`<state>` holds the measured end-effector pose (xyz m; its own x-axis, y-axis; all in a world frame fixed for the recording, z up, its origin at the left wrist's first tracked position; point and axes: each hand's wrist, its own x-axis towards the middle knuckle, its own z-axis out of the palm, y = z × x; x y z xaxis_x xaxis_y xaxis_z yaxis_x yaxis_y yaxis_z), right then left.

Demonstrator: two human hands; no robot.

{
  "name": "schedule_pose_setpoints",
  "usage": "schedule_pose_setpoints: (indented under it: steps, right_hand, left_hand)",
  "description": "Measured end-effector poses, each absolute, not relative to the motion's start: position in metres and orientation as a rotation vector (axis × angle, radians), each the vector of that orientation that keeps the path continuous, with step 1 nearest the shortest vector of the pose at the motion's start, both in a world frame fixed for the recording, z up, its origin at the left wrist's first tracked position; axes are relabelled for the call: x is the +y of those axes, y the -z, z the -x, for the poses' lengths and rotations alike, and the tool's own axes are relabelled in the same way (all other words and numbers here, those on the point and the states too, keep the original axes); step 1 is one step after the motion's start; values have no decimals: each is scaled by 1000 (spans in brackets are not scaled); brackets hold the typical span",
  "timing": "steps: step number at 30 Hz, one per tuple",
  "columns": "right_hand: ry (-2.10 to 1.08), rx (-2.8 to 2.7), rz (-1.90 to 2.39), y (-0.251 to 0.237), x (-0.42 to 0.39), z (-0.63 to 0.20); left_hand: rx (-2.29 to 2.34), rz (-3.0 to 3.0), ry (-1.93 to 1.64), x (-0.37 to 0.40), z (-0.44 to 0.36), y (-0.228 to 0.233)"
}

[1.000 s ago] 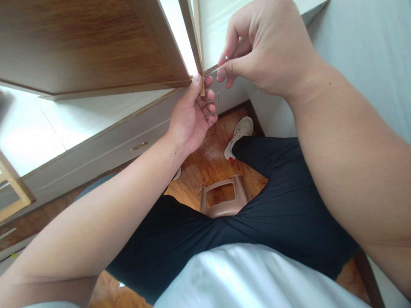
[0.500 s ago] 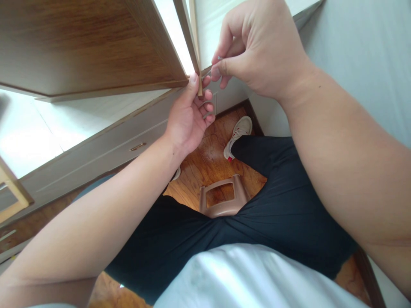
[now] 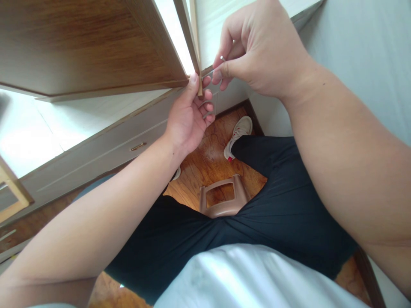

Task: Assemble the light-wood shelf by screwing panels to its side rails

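My left hand point(image 3: 189, 113) pinches the lower end of a narrow wooden bar point(image 3: 196, 64) between thumb and forefinger, its other fingers loosely curled below. The bar is part of a brown wooden piece with a wide wood-grain panel point(image 3: 96, 47). Just right of the bar's end, my right hand point(image 3: 247, 51) is closed in a pinch on a small, thin metal tool that looks like a hex key point(image 3: 222, 58). One bright end sticks up above the thumb. The rest is mostly hidden by the fingers, so I cannot tell whether its other end touches the bar.
The wooden piece rests on a pale ledge point(image 3: 38, 124) above drawers with a brass handle point(image 3: 138, 146). A light wooden frame corner point(image 3: 19, 194) lies at the left. Below, a brown plastic stool point(image 3: 221, 209) stands on the wood floor point(image 3: 199, 171). A pale wall surface rises at the right.
My right hand has shifted and turned slightly, a little away from the bar, and more of the hex key's upper end shows. My left hand keeps its hold on the bar.
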<state>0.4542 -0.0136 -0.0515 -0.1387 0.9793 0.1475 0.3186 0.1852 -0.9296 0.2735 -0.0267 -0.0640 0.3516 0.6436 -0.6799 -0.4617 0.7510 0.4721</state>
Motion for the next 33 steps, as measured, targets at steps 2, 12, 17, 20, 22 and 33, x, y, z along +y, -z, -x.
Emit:
schedule_pose_setpoints:
  steps: [2,12,17,20,22,33]
  right_hand:
    - [-986,-1614,1275,51,-14,-454]
    - [-987,-1597,1284,50,-15,-455]
    - [-983,-1660,1263,50,-14,-457]
    - [-989,-1694,1269,48,-14,-456]
    - [-996,-1684,1274,47,-15,-455]
    - [-982,-1711,1314,44,-16,-453]
  left_hand:
    - [994,-263,-717,-27,-274,64]
    - [944,-141,-707,-26,-271,70]
    - [1027,-323,-685,-25,-273,70]
    - [1048,-446,-690,-24,-273,72]
    - [1049,-489,-696,-24,-273,74]
    - [1068,-510,-700,-24,-273,76]
